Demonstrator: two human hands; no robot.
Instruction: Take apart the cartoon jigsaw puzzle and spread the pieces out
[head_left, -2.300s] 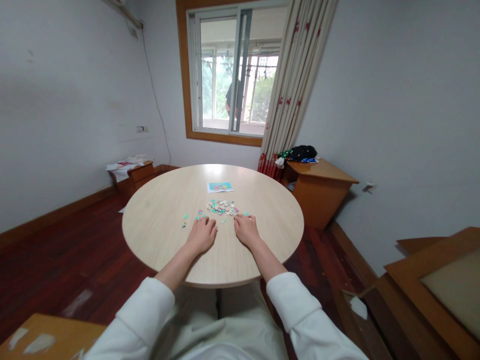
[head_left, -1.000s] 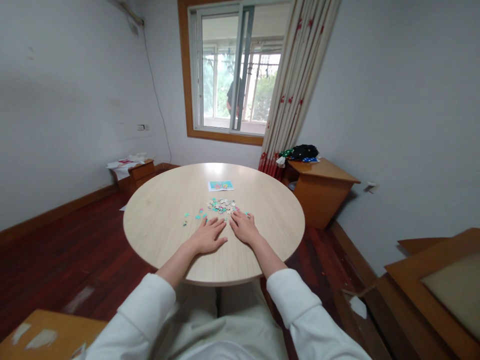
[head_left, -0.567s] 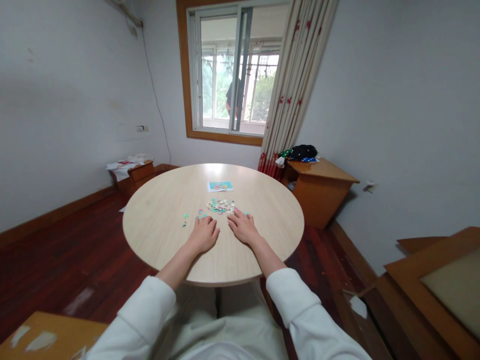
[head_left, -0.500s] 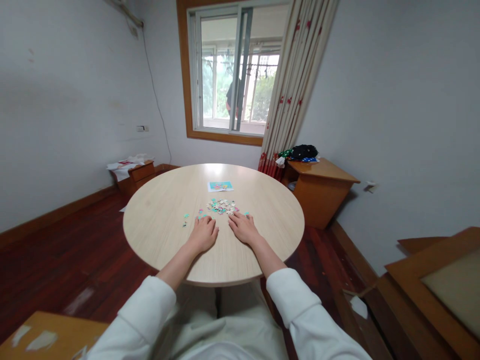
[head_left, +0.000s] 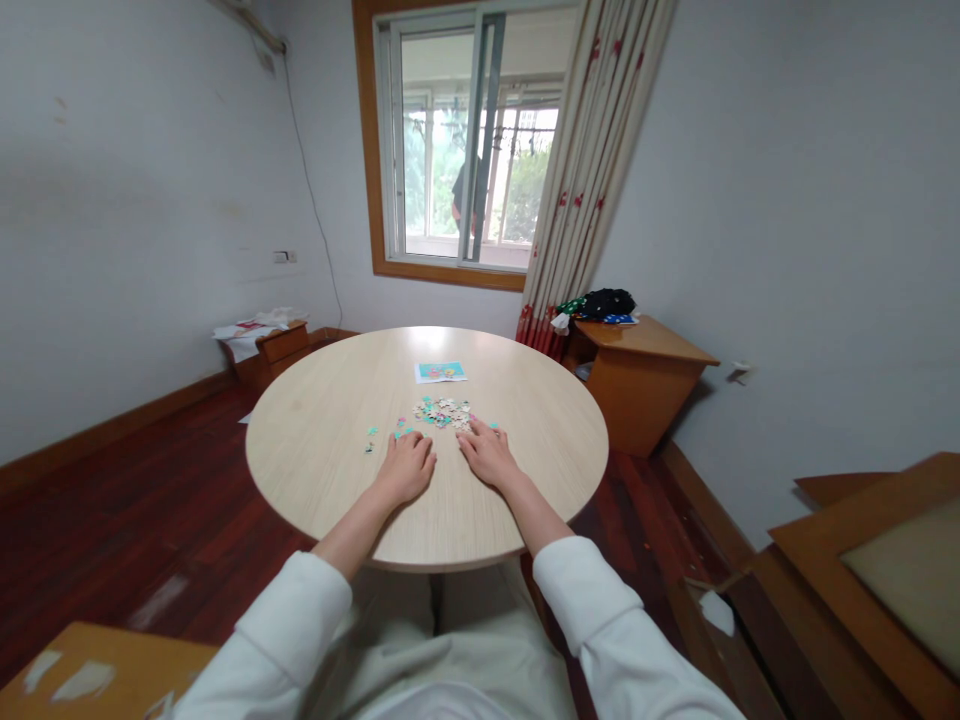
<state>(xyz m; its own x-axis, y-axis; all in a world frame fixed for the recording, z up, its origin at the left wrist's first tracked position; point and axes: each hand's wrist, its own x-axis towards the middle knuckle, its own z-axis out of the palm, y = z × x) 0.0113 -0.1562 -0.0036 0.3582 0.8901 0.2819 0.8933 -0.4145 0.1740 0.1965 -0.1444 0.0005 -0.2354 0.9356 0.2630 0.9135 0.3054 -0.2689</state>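
Note:
A loose pile of jigsaw puzzle pieces [head_left: 444, 412], pale, turquoise and pink, lies near the middle of the round table [head_left: 315, 460]. My left hand [head_left: 407, 467] rests palm down on the tabletop, fingers slightly bent and apart, just below a few turquoise pieces [head_left: 402, 432]. Palm down as well, my right hand [head_left: 486, 454] has its fingers spread, with the fingertips at the pile's near right edge. Whether a fingertip touches a piece is too small to tell. Behind the pile lies a printed picture card [head_left: 441, 372] in turquoise and pink.
A few separate pieces [head_left: 370, 440] lie left of my left hand. To the right stands a wooden desk [head_left: 645, 350] with dark cloth [head_left: 609, 303] on it. A low cabinet [head_left: 281, 345] with papers is at the left. Beyond the window [head_left: 439, 160] a person [head_left: 465, 195] is partly visible.
My right fingertips have shifted very slightly at the pile's edge. My left hand has stayed in almost the same place.

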